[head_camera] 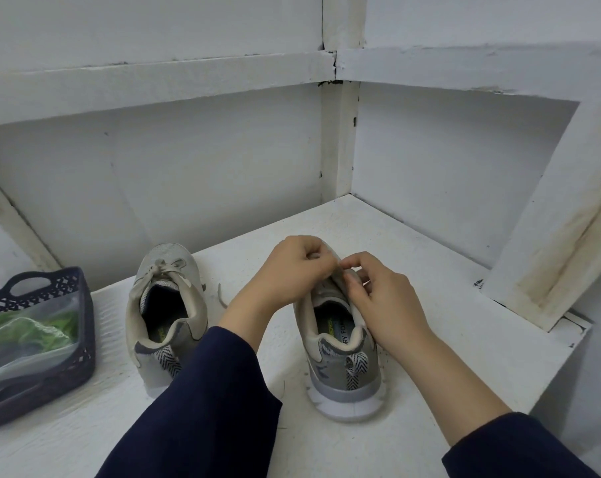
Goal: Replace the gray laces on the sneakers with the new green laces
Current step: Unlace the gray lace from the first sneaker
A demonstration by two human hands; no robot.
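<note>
Hands, left (294, 267), right (383, 300), pinch sneaker (340, 367) lace (342, 273); insole (337, 331) reads "RY FO".

right sneaker insole (344, 334), seemingly "RY FO"

I see gray sneakers (340, 377) with black-and-white herringbone heel tabs (357, 369); green laces (33, 329) in a navy lattice basket (83, 305); navy sleeves (206, 391); white shelf (430, 305).

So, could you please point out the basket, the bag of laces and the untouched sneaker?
Basket (88, 332): head view, right wall.
Bag (25, 343): head view, middle.
Untouched sneaker (169, 251): head view, toe.
</note>
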